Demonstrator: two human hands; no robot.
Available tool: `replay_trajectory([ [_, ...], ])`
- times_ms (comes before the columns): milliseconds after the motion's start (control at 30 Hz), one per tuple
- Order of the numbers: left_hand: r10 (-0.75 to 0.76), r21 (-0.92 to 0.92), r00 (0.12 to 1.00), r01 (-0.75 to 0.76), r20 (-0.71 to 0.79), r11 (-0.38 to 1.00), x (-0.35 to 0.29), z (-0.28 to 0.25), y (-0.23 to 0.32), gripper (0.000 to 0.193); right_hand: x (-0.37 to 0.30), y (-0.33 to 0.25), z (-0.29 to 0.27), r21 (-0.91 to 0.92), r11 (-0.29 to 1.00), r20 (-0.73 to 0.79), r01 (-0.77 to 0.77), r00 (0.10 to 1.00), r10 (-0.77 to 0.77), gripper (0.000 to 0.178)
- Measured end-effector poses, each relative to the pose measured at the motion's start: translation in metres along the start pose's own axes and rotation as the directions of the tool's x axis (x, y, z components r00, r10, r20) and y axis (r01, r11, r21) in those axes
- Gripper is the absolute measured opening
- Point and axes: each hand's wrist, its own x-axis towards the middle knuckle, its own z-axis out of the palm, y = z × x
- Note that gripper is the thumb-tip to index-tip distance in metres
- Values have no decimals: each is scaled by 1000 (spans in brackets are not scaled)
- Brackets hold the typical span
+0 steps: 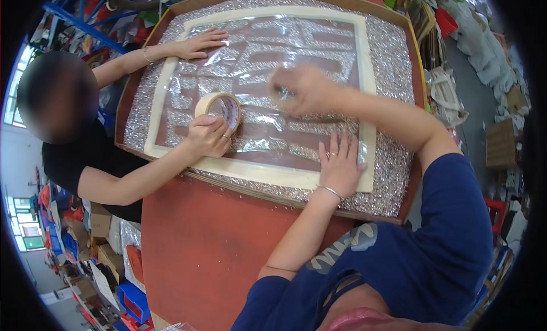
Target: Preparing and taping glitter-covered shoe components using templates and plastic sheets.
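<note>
A clear plastic sheet (259,92) with reddish-brown bars lies over a layer of glittering small stones (393,103), its edges covered by cream masking tape (368,126). My left hand (341,163) rests flat on the lower right corner of the sheet, fingers spread. Above the sheet's middle, my right hand (310,89) is blurred by motion and curled around a roll of tape (278,90). Across from it, a co-worker's hand (211,136) grips a cream roll of masking tape (233,111). Their other hand (202,43) presses flat near the sheet's upper left.
A shallow tray with a brown raised rim (419,83) holds the stones, on a red table (228,240). The co-worker (85,160) leans in from the left. Boxes, a blue crate (134,301) and a red stool (497,220) stand around the table.
</note>
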Motion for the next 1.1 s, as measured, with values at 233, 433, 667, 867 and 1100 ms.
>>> replay_trajectory([
  [233,-8,-13,1000,8,24,1000,6,0,2,69,-90,49,-47,-337,937,-183,-89,983,27,71],
  [433,12,-33,999,-11,33,999,9,3,9,69,-9,-26,15,-224,972,-202,77,972,-124,69],
  [667,-1,14,996,0,84,1000,9,5,7,65,73,-25,55,-323,946,-247,-36,968,-48,66],
  [867,-17,-91,981,35,191,995,9,1,9,59,31,-115,56,-155,964,-84,214,970,-229,65],
  [1100,141,-368,990,-123,23,922,3,-6,2,68,59,-109,80,-188,981,-175,43,982,-76,67],
])
